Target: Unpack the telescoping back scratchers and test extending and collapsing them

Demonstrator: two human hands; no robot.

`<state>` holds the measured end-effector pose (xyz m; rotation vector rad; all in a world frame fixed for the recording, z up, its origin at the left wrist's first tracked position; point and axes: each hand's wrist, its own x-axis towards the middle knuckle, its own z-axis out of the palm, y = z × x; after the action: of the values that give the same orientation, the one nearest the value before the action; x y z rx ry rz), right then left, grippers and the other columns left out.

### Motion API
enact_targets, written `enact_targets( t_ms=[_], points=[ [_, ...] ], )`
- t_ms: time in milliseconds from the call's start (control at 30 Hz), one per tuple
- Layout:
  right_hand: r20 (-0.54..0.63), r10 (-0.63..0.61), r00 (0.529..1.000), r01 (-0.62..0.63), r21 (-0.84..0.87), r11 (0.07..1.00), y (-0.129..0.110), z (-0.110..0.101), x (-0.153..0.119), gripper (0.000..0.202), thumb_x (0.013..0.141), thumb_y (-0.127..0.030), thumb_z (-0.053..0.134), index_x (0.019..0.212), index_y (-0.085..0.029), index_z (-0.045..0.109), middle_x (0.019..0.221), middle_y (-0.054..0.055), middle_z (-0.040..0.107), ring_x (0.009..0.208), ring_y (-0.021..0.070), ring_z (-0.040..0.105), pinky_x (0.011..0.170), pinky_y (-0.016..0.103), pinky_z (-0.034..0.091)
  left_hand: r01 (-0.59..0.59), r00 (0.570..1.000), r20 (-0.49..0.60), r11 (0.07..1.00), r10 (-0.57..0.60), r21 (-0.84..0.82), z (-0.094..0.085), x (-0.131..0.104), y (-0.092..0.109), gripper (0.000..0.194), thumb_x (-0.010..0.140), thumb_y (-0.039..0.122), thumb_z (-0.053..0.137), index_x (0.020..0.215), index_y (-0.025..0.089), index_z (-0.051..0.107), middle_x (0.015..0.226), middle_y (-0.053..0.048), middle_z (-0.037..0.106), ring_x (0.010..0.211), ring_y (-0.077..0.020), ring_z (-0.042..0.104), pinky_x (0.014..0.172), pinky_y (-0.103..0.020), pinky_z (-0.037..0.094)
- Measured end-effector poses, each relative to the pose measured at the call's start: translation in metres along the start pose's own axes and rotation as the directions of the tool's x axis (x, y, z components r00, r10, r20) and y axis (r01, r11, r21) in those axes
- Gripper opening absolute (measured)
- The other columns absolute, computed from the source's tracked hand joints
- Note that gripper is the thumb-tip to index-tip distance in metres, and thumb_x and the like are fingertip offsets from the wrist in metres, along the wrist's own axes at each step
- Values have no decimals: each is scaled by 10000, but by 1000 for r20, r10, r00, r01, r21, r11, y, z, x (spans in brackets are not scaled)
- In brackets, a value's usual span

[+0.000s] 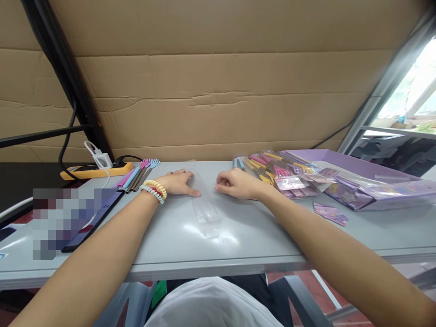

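"On the tabletop [173, 247], is that clear sleeve [203, 206] filled?"

"Seemingly not; it's flat between the left grip [182, 182], spread apart, and the right grip [230, 184], curled, whether empty I can't tell."

"Progress?"

"Bagged scratchers [263, 171] look done; loose scratchers [132, 178] seem left."

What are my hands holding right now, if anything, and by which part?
Your left hand grips nothing; it lies open, thumb over the clear plastic sleeve. Your right hand is curled; whether it pinches anything cannot be told.
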<state>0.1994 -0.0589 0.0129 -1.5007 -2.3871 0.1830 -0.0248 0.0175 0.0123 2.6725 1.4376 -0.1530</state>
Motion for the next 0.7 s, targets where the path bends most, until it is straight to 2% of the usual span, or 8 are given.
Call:
enact_targets(
  t_ms=[100,200,300,400,600,700],
  points=[
    [-16,24,1000,-25,-60,998,-3,3,2,331,831,-474,492,765,-169,602,723,40,647,615,119,522,565,239,319,-48,999,-23,999,48,11,-5,-6,14,939,611,775,488,1357,212,396,1289,-134,544,1136,-307,527,905,-371,416],
    [-20,53,998,-55,-128,990,-7,3,2,394,830,-532,469,706,-175,578,666,43,627,586,128,513,554,249,311,3,998,-57,997,2,80,-10,-14,28,762,643,704,519,1228,216,532,1127,-131,642,980,-296,614,768,-347,464],
    [37,60,998,-52,-186,981,-19,6,0,504,759,-668,475,824,-184,601,706,65,634,628,168,545,539,259,308,46,994,-101,988,-31,146,-13,-19,40,591,645,654,548,1003,195,649,967,-147,680,856,-308,644,681,-357,476],
    [95,75,993,-52,-230,972,-34,10,-4,633,687,-727,504,1010,-187,578,811,100,643,697,216,576,529,267,312,104,989,-126,980,-83,168,-15,-21,45,479,661,607,563,849,179,671,850,-153,684,798,-312,650,651,-369,482],
    [169,151,974,-125,-154,980,-48,15,-11,615,694,-589,574,1149,-184,491,876,106,634,703,221,578,527,271,340,258,958,-159,961,-240,102,-20,-23,41,483,681,585,550,869,158,674,874,-177,684,830,-337,646,669,-395,485],
    [141,76,987,-61,-110,992,-46,20,-10,539,749,-438,554,1220,-195,454,957,112,628,786,227,581,592,277,371,326,903,-294,945,-312,-3,-24,-23,33,503,738,586,469,900,158,676,911,-190,677,882,-360,634,697,-426,483]
  ],
)
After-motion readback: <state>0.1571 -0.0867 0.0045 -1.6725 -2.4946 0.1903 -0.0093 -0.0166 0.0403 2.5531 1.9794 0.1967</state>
